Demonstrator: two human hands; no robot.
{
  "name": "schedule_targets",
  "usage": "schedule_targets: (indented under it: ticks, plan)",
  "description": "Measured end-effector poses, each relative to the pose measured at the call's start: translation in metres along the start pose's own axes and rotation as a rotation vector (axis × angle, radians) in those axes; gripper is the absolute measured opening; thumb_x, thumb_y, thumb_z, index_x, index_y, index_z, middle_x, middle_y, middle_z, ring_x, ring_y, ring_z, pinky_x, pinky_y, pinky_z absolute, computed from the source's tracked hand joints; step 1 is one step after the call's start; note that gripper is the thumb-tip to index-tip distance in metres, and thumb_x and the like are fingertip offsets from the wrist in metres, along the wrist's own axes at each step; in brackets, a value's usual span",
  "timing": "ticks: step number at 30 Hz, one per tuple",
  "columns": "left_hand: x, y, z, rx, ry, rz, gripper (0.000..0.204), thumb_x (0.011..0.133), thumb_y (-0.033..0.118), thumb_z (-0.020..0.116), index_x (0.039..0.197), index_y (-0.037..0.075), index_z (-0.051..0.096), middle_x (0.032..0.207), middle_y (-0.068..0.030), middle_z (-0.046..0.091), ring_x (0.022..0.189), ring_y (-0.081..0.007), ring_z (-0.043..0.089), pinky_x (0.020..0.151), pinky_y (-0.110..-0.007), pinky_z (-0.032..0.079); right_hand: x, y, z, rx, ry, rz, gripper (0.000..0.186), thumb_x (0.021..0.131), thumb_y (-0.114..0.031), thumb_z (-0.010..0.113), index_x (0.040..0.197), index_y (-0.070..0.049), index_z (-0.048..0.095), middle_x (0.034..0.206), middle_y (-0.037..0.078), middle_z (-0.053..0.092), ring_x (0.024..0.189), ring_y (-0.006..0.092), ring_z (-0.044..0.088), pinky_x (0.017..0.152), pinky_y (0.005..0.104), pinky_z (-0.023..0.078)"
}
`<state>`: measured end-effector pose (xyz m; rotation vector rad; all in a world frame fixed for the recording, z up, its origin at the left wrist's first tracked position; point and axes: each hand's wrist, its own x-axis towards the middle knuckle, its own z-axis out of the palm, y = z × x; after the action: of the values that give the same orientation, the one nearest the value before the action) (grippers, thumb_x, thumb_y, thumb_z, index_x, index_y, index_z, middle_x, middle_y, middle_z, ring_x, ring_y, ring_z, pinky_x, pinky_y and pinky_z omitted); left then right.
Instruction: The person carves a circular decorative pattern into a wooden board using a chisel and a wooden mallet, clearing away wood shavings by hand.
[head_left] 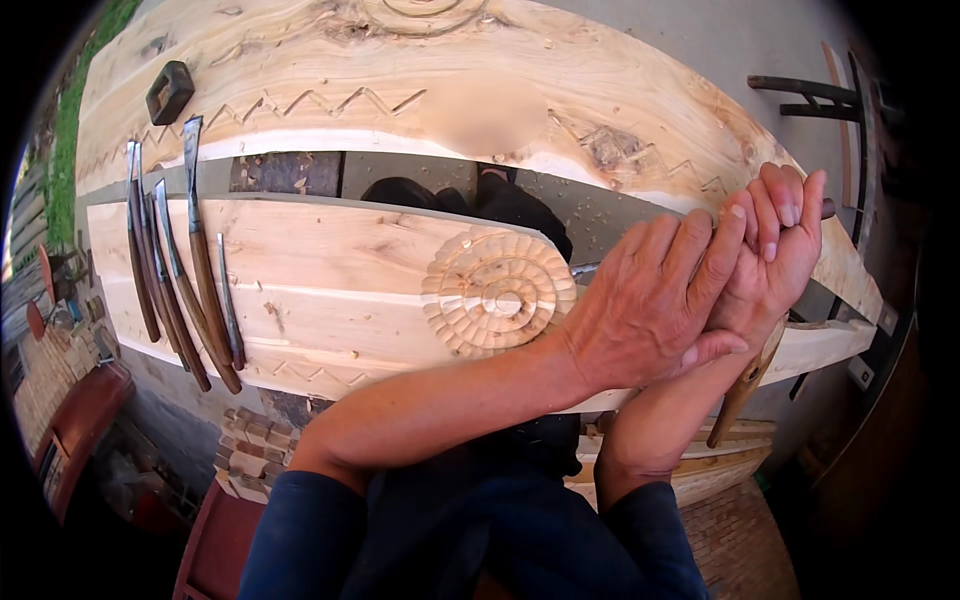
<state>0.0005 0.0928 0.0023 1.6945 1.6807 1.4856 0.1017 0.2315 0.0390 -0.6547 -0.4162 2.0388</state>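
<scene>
Setting: outdoors, daylight.
Upper left: strip of green grass [85, 90].
Lower centre: brick-paved ground [745, 545], stacked small wood blocks [252, 450].
Left edge: reddish bench [80, 420].
Upper right: dark metal frame [815, 98].

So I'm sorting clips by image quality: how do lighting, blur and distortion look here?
Head view: even daylight, soft shadows, no glare; fisheye bends the near carved plank and far plank, corners black; a smeared patch blurs the far plank; left hand, right hand, rosette and chisels are sharp.
</scene>
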Motion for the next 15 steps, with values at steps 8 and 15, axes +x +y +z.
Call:
schedule_targets:
  ticks: [8, 15]
  plan:
    - [0.000, 0.000, -0.003, 0.001, -0.021, -0.018, 0.111, 0.088, 0.063, 0.075, 0.164, -0.008, 0.037, 0.127, -0.0210, 0.056, 0.095, -0.0332, 0.057, 0.080, -0.044, 0.051, 0.002, 0.002, 0.003, -0.021, 0.006, 0.002, 0.048, 0.121, -0.037, 0.047, 0.079, -0.013, 0.045, 0.069, 0.003, 0.046, 0.043, 0.0101, 0.025, 0.043, 0.0274, 0.025]
    - [0.001, -0.001, -0.003, -0.027, 0.019, -0.018, 0.113, 0.086, 0.065, 0.077, 0.163, -0.009, 0.038, 0.127, -0.0212, 0.056, 0.095, -0.0339, 0.058, 0.082, -0.045, 0.052, 0.004, 0.005, 0.010, -0.083, -0.007, -0.001, 0.048, 0.120, -0.039, 0.050, 0.079, -0.015, 0.043, 0.069, 0.002, 0.045, 0.043, 0.0094, 0.026, 0.040, 0.0266, 0.023]
